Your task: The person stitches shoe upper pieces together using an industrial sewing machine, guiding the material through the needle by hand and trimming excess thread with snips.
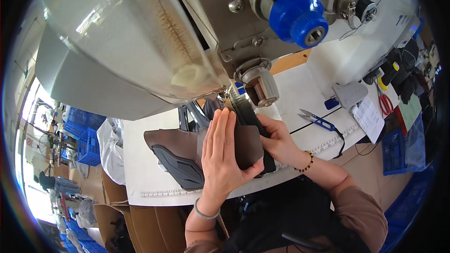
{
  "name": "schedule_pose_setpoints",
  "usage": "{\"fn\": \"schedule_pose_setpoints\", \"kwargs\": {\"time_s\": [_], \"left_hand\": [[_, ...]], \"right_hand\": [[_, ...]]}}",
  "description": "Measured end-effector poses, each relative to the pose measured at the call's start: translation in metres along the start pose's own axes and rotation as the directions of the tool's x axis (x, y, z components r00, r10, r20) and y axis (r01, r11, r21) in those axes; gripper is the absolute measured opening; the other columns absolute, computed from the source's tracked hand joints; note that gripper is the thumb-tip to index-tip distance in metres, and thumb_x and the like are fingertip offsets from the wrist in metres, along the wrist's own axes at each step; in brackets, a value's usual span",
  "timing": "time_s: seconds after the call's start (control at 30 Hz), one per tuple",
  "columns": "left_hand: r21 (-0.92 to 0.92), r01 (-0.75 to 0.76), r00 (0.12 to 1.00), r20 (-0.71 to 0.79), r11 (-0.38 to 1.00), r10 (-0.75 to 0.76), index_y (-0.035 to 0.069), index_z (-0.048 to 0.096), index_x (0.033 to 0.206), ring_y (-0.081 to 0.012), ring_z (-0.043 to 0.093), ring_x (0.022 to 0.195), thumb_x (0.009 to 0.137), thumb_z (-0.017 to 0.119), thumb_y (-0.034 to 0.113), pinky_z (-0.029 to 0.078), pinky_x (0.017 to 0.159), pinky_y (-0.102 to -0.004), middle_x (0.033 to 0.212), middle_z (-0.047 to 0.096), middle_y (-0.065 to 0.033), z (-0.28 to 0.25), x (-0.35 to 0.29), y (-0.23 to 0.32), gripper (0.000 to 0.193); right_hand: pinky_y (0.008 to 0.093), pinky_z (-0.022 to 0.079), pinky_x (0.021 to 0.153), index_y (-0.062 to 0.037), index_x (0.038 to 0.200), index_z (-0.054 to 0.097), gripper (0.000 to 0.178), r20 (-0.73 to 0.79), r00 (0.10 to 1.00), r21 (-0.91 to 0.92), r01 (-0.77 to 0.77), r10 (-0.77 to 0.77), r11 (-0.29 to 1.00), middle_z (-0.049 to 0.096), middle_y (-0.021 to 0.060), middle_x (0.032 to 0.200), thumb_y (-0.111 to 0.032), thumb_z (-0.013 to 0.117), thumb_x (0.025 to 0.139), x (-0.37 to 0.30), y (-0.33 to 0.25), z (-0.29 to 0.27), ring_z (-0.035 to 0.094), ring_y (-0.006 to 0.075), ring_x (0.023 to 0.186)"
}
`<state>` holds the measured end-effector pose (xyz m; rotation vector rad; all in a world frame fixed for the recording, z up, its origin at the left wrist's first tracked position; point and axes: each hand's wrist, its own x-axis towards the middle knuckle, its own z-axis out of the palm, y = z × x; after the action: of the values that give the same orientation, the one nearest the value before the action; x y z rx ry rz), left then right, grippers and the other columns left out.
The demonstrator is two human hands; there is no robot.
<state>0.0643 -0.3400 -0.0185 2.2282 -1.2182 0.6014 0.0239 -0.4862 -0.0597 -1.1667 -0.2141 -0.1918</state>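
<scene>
A brown and black leather-like workpiece (172,141) with a ridged, moulded black panel lies under the head of a sewing machine (220,14). My left hand (219,154) rests flat on it, fingers stretched forward and side by side, the thumb out to the right along a brown flap. On the piece's right side my right hand (280,144) has its fingers bent round the edge, beside a black strip. Some of its fingertips are hidden behind the flap. The needle area, just beyond my left fingertips, is partly covered by the machine's parts.
The white table (140,159) has a ruler strip (328,145) along its near edge. Blue thread snips (321,122), a written sheet (368,119) and red-handled scissors (385,104) lie to the right. A blue tension knob (297,16) juts from the machine. Blue crates (89,145) stand left.
</scene>
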Motion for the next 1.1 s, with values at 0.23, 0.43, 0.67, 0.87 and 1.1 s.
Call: {"fn": "schedule_pose_setpoints", "kwargs": {"time_s": [0.23,0.43,0.67,0.87,1.1], "left_hand": [[0.031,0.001,1.000,-0.018,1.000,-0.001,-0.008,0.041,0.128,-0.0343,0.039,0.125,0.059,0.071,0.026,0.036,0.099,-0.0402,0.132,0.041,-0.0198,0.000,0.008,-0.001,0.083],[-0.003,0.045,0.998,-0.037,0.999,-0.045,-0.007,0.043,0.127,-0.0372,0.042,0.121,0.061,0.070,0.026,0.038,0.096,-0.0426,0.126,0.044,-0.0203,0.002,0.010,-0.002,0.078],[-0.095,-0.028,0.985,-0.172,0.995,0.011,-0.004,0.050,0.120,-0.0344,0.047,0.118,0.060,0.071,0.014,0.039,0.099,-0.0445,0.121,0.050,-0.0183,0.005,0.005,-0.006,0.066],[-0.098,-0.069,0.984,-0.168,0.993,0.052,-0.004,0.056,0.113,-0.0301,0.052,0.113,0.060,0.072,0.010,0.041,0.098,-0.0441,0.117,0.055,-0.0146,0.002,0.005,-0.007,0.057],[-0.071,-0.069,0.984,-0.168,0.995,0.056,-0.004,0.056,0.114,-0.0301,0.052,0.114,0.061,0.072,0.011,0.042,0.097,-0.0444,0.118,0.055,-0.0151,0.003,0.004,-0.007,0.058]], "right_hand": [[0.0248,0.046,0.082,0.0032,0.117,0.049,0.031,-0.037,0.999,-0.035,0.027,-0.029,0.999,0.058,0.0056,0.104,0.003,0.048,0.086,0.007,0.002,-0.003,0.053,0.0083,0.096],[0.0246,0.046,0.080,0.0025,0.117,0.049,0.031,-0.074,0.997,-0.189,-0.026,0.012,0.982,0.059,0.0058,0.102,-0.001,0.052,0.086,0.007,-0.005,-0.002,0.054,0.0080,0.093],[0.0240,0.046,0.077,0.0023,0.115,0.051,0.032,-0.021,0.999,-0.182,-0.047,0.044,0.982,0.061,0.0053,0.099,0.000,0.052,0.084,0.001,-0.005,-0.001,0.053,0.0070,0.089],[0.0216,0.045,0.074,0.0035,0.106,0.054,0.023,0.012,1.000,-0.232,-0.003,0.006,0.973,0.061,0.0019,0.095,0.001,0.054,0.083,-0.002,-0.005,0.000,0.053,0.0052,0.086],[0.0233,0.046,0.073,0.0025,0.107,0.055,0.026,0.010,1.000,-0.258,0.006,-0.004,0.966,0.061,0.0033,0.092,0.002,0.051,0.082,0.000,-0.002,0.001,0.053,0.0059,0.083]]}}
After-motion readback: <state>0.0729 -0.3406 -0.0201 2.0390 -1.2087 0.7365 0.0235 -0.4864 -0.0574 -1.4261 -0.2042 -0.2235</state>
